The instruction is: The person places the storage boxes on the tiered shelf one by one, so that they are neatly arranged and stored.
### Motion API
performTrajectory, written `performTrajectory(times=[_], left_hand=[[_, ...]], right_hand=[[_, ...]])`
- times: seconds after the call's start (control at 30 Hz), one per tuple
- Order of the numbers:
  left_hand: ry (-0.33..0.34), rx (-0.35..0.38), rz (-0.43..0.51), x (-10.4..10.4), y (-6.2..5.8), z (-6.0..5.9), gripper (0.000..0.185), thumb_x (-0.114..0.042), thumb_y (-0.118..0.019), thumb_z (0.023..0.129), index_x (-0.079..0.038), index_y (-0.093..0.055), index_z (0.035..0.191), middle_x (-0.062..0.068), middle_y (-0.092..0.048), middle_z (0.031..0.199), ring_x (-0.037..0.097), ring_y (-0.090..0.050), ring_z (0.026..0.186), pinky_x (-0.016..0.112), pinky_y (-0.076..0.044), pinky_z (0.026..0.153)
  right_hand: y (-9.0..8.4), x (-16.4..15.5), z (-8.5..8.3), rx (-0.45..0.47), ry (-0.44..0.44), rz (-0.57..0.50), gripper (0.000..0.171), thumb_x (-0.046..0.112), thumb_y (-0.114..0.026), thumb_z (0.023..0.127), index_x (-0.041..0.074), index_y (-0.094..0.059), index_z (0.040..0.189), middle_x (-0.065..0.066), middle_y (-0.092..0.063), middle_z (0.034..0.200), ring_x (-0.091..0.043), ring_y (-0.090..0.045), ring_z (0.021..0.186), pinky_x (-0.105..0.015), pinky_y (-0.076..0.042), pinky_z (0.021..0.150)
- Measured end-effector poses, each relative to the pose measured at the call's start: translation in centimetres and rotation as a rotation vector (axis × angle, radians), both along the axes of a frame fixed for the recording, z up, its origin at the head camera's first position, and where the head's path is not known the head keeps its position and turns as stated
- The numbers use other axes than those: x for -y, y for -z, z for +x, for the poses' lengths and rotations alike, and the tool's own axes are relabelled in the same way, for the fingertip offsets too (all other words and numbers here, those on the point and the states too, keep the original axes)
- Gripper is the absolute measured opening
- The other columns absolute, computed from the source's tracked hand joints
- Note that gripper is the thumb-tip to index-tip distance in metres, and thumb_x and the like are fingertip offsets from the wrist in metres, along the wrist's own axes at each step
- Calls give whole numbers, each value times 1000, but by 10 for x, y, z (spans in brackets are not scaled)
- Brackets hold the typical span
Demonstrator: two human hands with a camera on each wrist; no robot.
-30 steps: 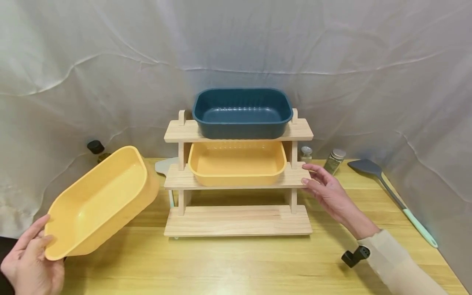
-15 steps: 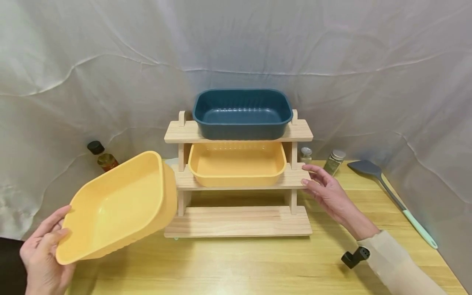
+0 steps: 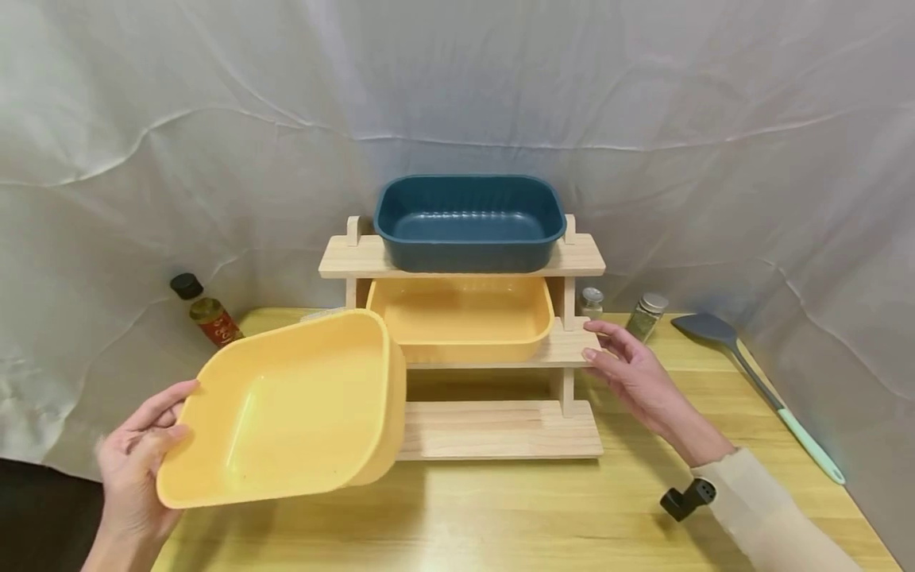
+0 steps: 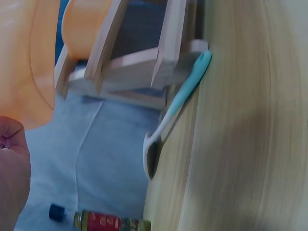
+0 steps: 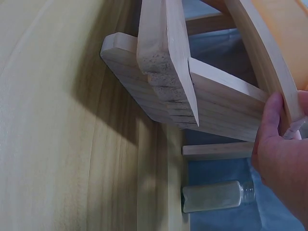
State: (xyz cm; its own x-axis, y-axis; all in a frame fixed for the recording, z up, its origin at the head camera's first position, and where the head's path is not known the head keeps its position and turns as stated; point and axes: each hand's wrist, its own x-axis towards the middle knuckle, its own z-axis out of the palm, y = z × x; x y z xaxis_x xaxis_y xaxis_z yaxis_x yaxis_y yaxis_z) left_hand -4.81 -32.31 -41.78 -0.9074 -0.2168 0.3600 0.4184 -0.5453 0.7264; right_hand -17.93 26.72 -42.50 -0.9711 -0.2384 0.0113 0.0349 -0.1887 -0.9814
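From the head view, the left hand (image 3: 139,453) grips the near rim of a yellow tub (image 3: 286,413), held tilted above the table (image 3: 500,516) before the rack (image 3: 500,429). The right hand (image 3: 632,369), fingers straight, touches the middle shelf's end.

In the left wrist view, the tub (image 4: 29,57) fills the top left; a spatula (image 4: 175,110) lies under the rack.

In the right wrist view, the thumb (image 5: 269,120) presses the shelf (image 5: 260,62).

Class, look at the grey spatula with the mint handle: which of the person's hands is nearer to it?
Right. The right hand rests at the rack's right end, nearer the spatula; the left hand holds the yellow tub opposite.
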Motion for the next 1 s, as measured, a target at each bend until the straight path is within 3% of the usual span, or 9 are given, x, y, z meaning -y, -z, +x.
performTrajectory(times=[0.2, 0.43, 0.67, 0.87, 1.0], left_hand=[[-23, 59, -154, -27, -1, -3, 60, 25, -28, 95, 8, -72, 131, 10, -75, 99, 15, -75, 87, 27, -62, 70], [140, -58, -176, -52, 11, -15, 53, 32, -30, 89, 23, -60, 132, 14, -70, 99, 17, -71, 85, 29, -63, 69], [64, 37, -357, -78, 16, -18, 51, 28, -44, 88, 10, -72, 126, 3, -68, 93, 9, -60, 80, 18, -53, 66], [101, -8, -351, -97, 28, -19, 46, 31, -46, 88, 20, -65, 129, 4, -64, 94, 9, -56, 81, 19, -50, 68], [116, 8, -345, -109, 33, -19, 45, 30, -50, 89, 19, -64, 130, 2, -60, 93, 7, -53, 79, 21, -42, 59]], right_hand=[[0, 0, -1, -2, 0, 10, 39, -2, -64, 109, 7, -53, 145, -12, -45, 135, -12, -63, 106, -29, -58, 96], [-1, 1, -1, 4, 7, 10, 38, -3, -64, 109, 7, -54, 145, -12, -44, 136, -11, -63, 106, -30, -57, 98], [-3, 2, 0, 7, 10, 8, 38, -2, -65, 108, 8, -56, 144, -11, -45, 132, -12, -63, 105, -30, -58, 97], [-4, 2, -1, 10, 1, -5, 38, -2, -65, 108, 7, -55, 144, -11, -46, 130, -12, -63, 105, -29, -58, 96], [-2, 0, -1, 11, -3, -4, 38, -2, -66, 108, 9, -56, 143, -10, -46, 130, -12, -62, 105, -29, -58, 96]])
